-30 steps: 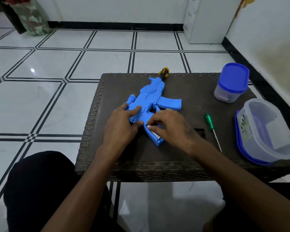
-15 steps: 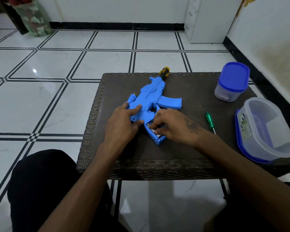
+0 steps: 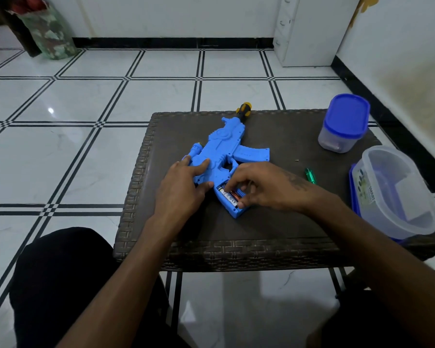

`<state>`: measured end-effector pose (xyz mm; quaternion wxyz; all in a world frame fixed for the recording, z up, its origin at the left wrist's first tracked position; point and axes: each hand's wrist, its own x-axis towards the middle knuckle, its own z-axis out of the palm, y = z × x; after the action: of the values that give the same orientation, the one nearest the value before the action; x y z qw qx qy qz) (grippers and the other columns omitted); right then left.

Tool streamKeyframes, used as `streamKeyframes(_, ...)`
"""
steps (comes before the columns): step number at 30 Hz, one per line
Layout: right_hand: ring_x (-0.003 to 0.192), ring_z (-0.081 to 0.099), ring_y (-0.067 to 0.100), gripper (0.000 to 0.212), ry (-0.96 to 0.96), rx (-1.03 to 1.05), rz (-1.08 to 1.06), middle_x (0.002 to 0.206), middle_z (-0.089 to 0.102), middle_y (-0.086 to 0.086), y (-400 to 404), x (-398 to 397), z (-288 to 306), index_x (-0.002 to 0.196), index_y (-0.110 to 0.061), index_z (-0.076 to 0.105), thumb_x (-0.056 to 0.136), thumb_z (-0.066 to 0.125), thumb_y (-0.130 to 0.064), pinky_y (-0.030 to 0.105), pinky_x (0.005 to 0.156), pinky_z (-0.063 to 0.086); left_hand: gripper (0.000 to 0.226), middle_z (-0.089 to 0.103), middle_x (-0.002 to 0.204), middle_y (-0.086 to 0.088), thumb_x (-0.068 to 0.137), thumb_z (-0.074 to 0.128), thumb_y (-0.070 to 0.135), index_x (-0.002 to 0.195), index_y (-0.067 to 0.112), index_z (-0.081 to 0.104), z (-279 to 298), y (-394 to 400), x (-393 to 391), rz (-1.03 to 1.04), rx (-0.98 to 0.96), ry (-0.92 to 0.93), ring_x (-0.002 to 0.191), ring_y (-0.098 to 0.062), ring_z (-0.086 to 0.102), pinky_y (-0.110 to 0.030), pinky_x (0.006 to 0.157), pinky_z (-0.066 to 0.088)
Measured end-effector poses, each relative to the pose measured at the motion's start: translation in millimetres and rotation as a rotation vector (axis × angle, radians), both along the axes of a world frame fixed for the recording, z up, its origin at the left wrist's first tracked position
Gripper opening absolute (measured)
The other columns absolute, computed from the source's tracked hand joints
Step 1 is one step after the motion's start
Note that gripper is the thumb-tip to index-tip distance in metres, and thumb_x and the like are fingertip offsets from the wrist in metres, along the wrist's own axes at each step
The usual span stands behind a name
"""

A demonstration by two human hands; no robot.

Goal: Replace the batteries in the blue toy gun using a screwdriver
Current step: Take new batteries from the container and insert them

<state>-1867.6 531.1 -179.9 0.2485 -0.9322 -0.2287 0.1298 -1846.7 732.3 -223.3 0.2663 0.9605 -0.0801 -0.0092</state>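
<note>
Table: one dark woven table (image 3: 274,237), under both hands.
Containers: two; one clear tub (image 3: 397,192) with a blue lid beneath it, to the right of the right hand's fingers, and one blue-lidded jar (image 3: 343,124) beyond them.
Toy gun: one blue toy gun (image 3: 226,151) lying flat, its open battery compartment under the right fingertips.
Left hand (image 3: 183,187): fingers straight, pressing on the gun's body.
Right hand (image 3: 264,187): fingers curled down into the compartment; whether they pinch a battery, I cannot tell.
Screwdriver: one green screwdriver (image 3: 310,175), just right of the right hand.
Batteries (image 3: 228,195): at least two visible at the right fingertips.
</note>
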Motion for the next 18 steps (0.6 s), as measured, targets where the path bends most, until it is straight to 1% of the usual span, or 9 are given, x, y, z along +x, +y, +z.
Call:
streamKeyframes(3, 0.078, 0.049, 0.003, 0.045, -0.052, -0.054, 0.047, 0.096, 0.054, -0.007, 0.9, 1.8, -1.8, 0.119, -0.022, 0.069, 0.076, 0.083, -0.021, 0.017, 0.069, 0.038, 0.057, 0.030, 0.157, -0.002, 0.088, 0.066, 0.038, 0.141, 0.040, 0.045, 1.4, -0.1, -0.7, -0.006, 0.006, 0.003, 0.142, -0.024, 0.032, -0.046, 0.110, 0.037)
streamKeyframes(5, 0.077, 0.048, 0.003, 0.046, -0.057, -0.052, 0.057, 0.094, 0.054, -0.005, 1.3, 3.5, -1.7, 0.118, -0.021, 0.070, 0.074, 0.084, -0.020, 0.013, 0.067, 0.036, 0.057, 0.031, 0.157, -0.003, 0.089, 0.066, 0.038, 0.141, 0.039, 0.045, 2.3, -0.5, -1.3, -0.008, 0.013, 0.001, 0.142, -0.024, 0.032, -0.046, 0.110, 0.037)
streamKeyframes(6, 0.078, 0.049, 0.004, 0.045, -0.054, -0.042, 0.060, 0.094, 0.055, -0.003, 1.4, 3.8, -1.5, 0.116, -0.021, 0.071, 0.074, 0.084, -0.020, 0.013, 0.067, 0.036, 0.057, 0.031, 0.157, -0.003, 0.089, 0.066, 0.038, 0.141, 0.039, 0.045, 2.8, -0.5, -1.6, -0.007, 0.019, 0.000, 0.142, -0.024, 0.032, -0.046, 0.110, 0.037)
streamKeyframes(7, 0.080, 0.051, 0.007, 0.043, -0.048, -0.026, 0.057, 0.094, 0.057, -0.002, 1.0, 3.9, -1.5, 0.114, -0.021, 0.072, 0.073, 0.084, -0.020, 0.015, 0.068, 0.039, 0.057, 0.031, 0.157, -0.003, 0.089, 0.065, 0.038, 0.142, 0.039, 0.044, 3.1, -0.7, -1.6, -0.008, 0.025, -0.001, 0.143, -0.023, 0.031, -0.046, 0.110, 0.037)
streamKeyframes(9, 0.077, 0.051, 0.005, 0.039, -0.037, 0.007, 0.044, 0.092, 0.057, -0.003, -0.5, 4.0, -0.2, 0.111, -0.022, 0.073, 0.074, 0.084, -0.021, 0.021, 0.068, 0.042, 0.057, 0.030, 0.157, -0.004, 0.089, 0.065, 0.038, 0.142, 0.039, 0.044, 3.3, -1.2, -1.3, -0.011, 0.028, 0.004, 0.143, -0.024, 0.031, -0.046, 0.109, 0.037)
streamKeyframes(10, 0.074, 0.051, 0.004, 0.037, -0.035, 0.012, 0.043, 0.090, 0.056, -0.005, -0.9, 4.6, 0.6, 0.110, -0.023, 0.073, 0.075, 0.084, -0.022, 0.022, 0.068, 0.042, 0.057, 0.030, 0.157, -0.004, 0.089, 0.065, 0.038, 0.142, 0.039, 0.044, 3.4, -1.3, -1.2, -0.013, 0.030, 0.005, 0.143, -0.024, 0.031, -0.046, 0.109, 0.037)
streamKeyframes(13, 0.073, 0.047, 0.004, 0.037, -0.063, -0.062, 0.086, 0.089, 0.052, -0.007, 2.1, 7.7, 0.6, 0.112, -0.021, 0.072, 0.077, 0.082, -0.026, 0.022, 0.068, 0.037, 0.057, 0.030, 0.157, -0.003, 0.090, 0.064, 0.039, 0.142, 0.040, 0.043, 4.0, -1.0, -1.7, -0.016, 0.052, 0.001, 0.143, -0.025, 0.030, -0.046, 0.109, 0.038)
streamKeyframes(15, 0.083, 0.048, 0.008, 0.037, -0.092, -0.114, 0.118, 0.096, 0.054, -0.003, 3.2, 6.9, -1.3, 0.117, -0.018, 0.070, 0.081, 0.077, -0.026, 0.025, 0.074, 0.038, 0.056, 0.030, 0.158, -0.003, 0.091, 0.063, 0.039, 0.143, 0.040, 0.042, 4.7, -1.5, -2.5, -0.018, 0.065, -0.003, 0.144, -0.024, 0.029, -0.045, 0.109, 0.037)
streamKeyframes(18, 0.100, 0.054, 0.015, 0.029, -0.117, -0.107, 0.117, 0.106, 0.061, 0.003, 0.6, 0.4, -4.1, 0.118, -0.015, 0.069, 0.091, 0.067, -0.024, 0.029, 0.086, 0.041, 0.055, 0.029, 0.158, -0.003, 0.091, 0.061, 0.039, 0.143, 0.040, 0.042, 5.4, -2.1, -3.5, -0.022, 0.077, -0.008, 0.145, -0.024, 0.026, -0.044, 0.110, 0.035)
